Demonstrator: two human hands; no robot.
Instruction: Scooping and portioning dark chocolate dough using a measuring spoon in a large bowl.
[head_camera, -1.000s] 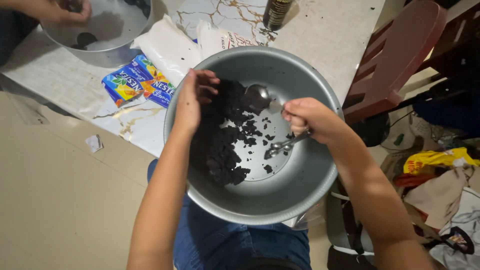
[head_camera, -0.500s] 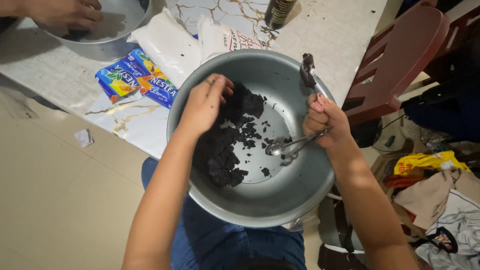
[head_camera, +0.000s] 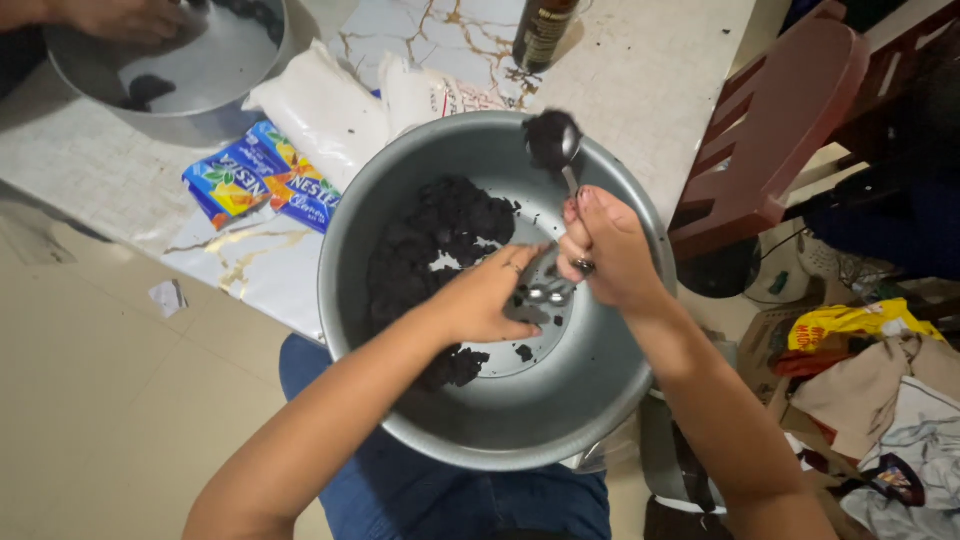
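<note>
Head view, looking down: a large grey metal bowl (head_camera: 500, 290) sits on the person's lap against the edge of a marbled white table (head_camera: 650, 80). Dark crumbly mix (head_camera: 430, 250) lies heaped along the bowl's left inner wall, with loose bits on the bare bottom. The right hand (head_camera: 610, 250) is closed in a fist around the handle of a metal spoon (head_camera: 560, 155), whose head points up toward the far rim and is caked with the dark mix. The left hand (head_camera: 490, 295) reaches in from the left, its fingers (head_camera: 520, 270) curled together and pinching a second shiny metal piece (head_camera: 545, 290) just under the right fist; what that piece is cannot be told. The heap lies just left of those fingers, touching the back of the hand.

On the table beyond the bowl lie blue and yellow sachets (head_camera: 260, 185), white plastic bags (head_camera: 330, 105) and a dark bottle (head_camera: 545, 30). At the top left, another person's hand (head_camera: 130, 15) rests on a second metal bowl (head_camera: 170, 65). A red chair (head_camera: 780, 130) stands to the right.
</note>
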